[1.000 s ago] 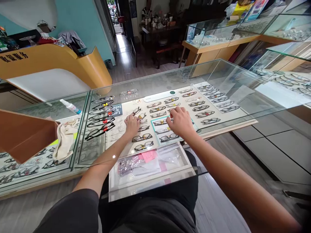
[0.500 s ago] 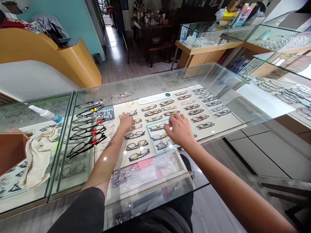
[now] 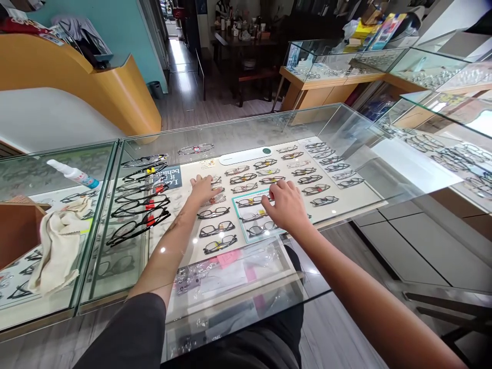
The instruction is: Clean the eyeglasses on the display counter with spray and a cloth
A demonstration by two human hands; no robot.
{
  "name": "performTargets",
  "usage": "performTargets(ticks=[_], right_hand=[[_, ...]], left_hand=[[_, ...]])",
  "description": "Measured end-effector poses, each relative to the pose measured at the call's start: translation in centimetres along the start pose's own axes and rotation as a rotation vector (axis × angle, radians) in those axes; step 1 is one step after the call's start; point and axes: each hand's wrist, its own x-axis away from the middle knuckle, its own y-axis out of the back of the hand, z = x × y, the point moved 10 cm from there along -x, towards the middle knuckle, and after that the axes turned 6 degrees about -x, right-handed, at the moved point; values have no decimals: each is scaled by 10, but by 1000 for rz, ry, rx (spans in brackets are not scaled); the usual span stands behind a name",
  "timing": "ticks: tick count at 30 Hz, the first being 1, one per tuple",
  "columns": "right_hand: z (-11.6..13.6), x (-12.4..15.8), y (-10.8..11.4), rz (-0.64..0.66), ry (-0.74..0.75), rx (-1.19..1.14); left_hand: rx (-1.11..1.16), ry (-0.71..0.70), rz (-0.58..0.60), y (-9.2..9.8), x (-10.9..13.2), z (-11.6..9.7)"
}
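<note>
My left hand [image 3: 200, 188] lies with fingers stretched flat on the white display shelf [image 3: 346, 197] inside the glass case, touching small frames at the left end of the rows of glasses [image 3: 242, 178]. My right hand [image 3: 286, 206] rests on the teal-edged mat [image 3: 239, 218]. Its fingers curl down over the right end of a pair of glasses [image 3: 248, 202] lying there. More dark frames [image 3: 217, 228] lie in a column between my two arms.
Several black frames with red and yellow tags [image 3: 138, 210] lie to the left. A spray bottle [image 3: 73, 175], a cloth [image 3: 57, 241] and a brown box [image 3: 15, 230] sit on the left case. A tray of plastic bags [image 3: 230, 269] is below my arms. Other glass cases [image 3: 434, 66] stand to the right.
The view has swung left to right and steadied. My left hand has slid a little further along the shelf with its fingers spread. My right hand stays on the teal-edged mat.
</note>
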Motion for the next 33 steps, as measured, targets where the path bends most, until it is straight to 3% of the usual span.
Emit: performTargets(ticks=[6,10,11,13,16,18,20,22,24,28,33], right_hand=[[1,-1,0,22,-7,4],[1,-2,-1,35,-13,12],[1,-2,-1,34,-13,12],[1,-3,-1,28,-11,11],[2,-4,-1,16,-1,7],[1,-5,-3,20,-3,4],[0,-6,-5,31,-11,9],[0,-6,-6,37,-16,20],[0,-7,-6,39,-18,28],[2,-7,-6,37,-13,32],[2,-8,-7,49,-10,34]], left_hand=[[-43,40,29,-2,-3,2],[48,39,-171,23,23,-21],[111,7,-221,27,36,-35],[239,-128,-185,18,67,-73],[318,-297,-75,-8,128,-129],[374,-354,-11,-28,170,-154],[457,-368,49,-44,207,-165],[748,-293,201,-63,236,-163],[915,-281,314,-68,258,-159],[1040,-346,471,-44,291,-150],[1026,-439,559,33,328,-145]])
